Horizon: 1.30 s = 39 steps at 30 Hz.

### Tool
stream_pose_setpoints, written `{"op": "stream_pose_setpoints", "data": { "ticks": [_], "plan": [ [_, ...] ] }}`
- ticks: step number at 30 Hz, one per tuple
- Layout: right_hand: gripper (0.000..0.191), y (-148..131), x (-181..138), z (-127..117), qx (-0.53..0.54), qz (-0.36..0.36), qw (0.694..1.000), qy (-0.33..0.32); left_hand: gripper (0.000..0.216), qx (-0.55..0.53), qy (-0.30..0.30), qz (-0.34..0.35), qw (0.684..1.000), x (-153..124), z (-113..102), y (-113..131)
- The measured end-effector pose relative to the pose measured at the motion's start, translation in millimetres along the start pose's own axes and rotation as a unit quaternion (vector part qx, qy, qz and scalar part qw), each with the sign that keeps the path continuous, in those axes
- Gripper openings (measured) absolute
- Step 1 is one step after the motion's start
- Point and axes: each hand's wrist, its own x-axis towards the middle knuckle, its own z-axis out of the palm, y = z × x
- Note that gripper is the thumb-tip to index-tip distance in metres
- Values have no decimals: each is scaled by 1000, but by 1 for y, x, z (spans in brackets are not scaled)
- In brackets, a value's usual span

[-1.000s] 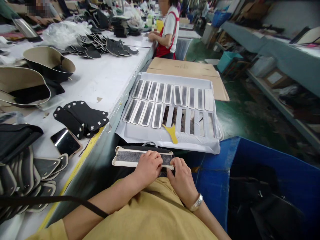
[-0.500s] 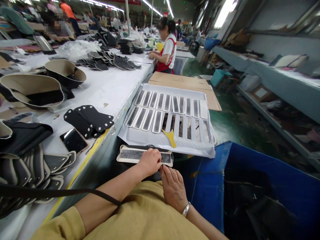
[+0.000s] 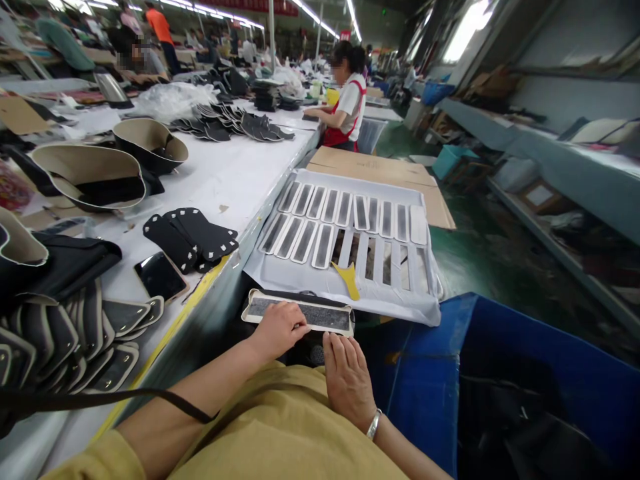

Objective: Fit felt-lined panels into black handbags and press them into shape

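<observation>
A long panel with a speckled grey middle and a cream border lies crosswise in front of my body, with black material along its far side. My left hand rests over its middle, its fingers curled and pinching the near edge. My right hand, wearing a silver bracelet, has its fingers pressed together with the tips at the near edge, towards the right end. Its thumb is hidden. Just beyond the panel is a slotted rack covered in pale sheeting, bearing rows of cream-edged grey strips and a yellow forked piece.
On the left, a white-topped table bears black flat pieces, a phone, cream-edged flaps and open bag bodies. A blue bin stands at the right. A co-worker is farther along the table.
My left hand has slid left along the panel, away from my right hand, uncovering more of its grey middle. The right hand stays at the near edge. The whole view has shifted slightly.
</observation>
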Motion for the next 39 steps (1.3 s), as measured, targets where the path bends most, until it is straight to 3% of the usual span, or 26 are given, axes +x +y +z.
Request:
{"op": "stream_pose_setpoints", "data": {
  "ticks": [12, 15, 20, 24, 30, 39],
  "plan": [
    [46, -11, 8, 15, 16, -41, 999, -27, 14, 50, -7, -26, 998, 7, 0, 6],
    [48, -14, 12, 17, 16, -37, 999, -35, 12, 4, -9, -9, 1000, 5, -5, -3],
    [49, -15, 17, 15, 18, -40, 998, -50, 9, -36, 55, 14, 998, -15, -29, -33],
    [50, -15, 19, 18, 21, -39, 998, -54, 10, -1, 28, 32, 999, -25, -34, -47],
    [52, -20, 22, 26, 21, -51, 997, -61, 14, 4, 38, -8, 999, -20, -23, -45],
    [51, -24, 30, 24, 33, -75, 995, -54, 11, 10, 16, -24, 1000, -19, -29, -41]
  ]
}}
